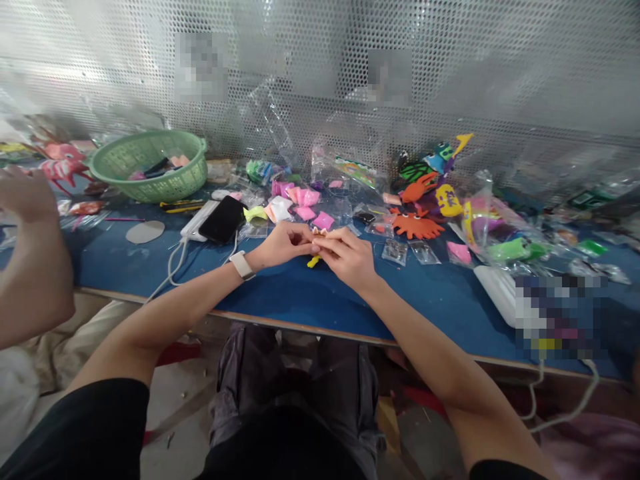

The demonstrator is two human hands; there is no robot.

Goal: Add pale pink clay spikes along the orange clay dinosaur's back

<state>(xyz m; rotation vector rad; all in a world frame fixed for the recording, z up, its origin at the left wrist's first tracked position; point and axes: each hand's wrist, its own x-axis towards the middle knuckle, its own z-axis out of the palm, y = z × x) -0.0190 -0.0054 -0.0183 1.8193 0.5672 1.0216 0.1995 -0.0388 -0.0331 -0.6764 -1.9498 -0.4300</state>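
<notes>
My left hand (283, 245) and my right hand (347, 257) meet over the blue table (280, 293), fingers pinched together on a small craft piece (318, 233) with a pale top. A yellow bit (313, 261) hangs below the fingers. A white watch (242, 265) sits on my left wrist. Pink clay packets (306, 203) lie just beyond the hands.
A black phone (222, 219) on a white power bank lies left of my hands. A green basket (150, 165) stands at the back left. Orange foam crab shapes (416, 224) and plastic bags crowd the right. Another person's arm (27, 253) is at the far left.
</notes>
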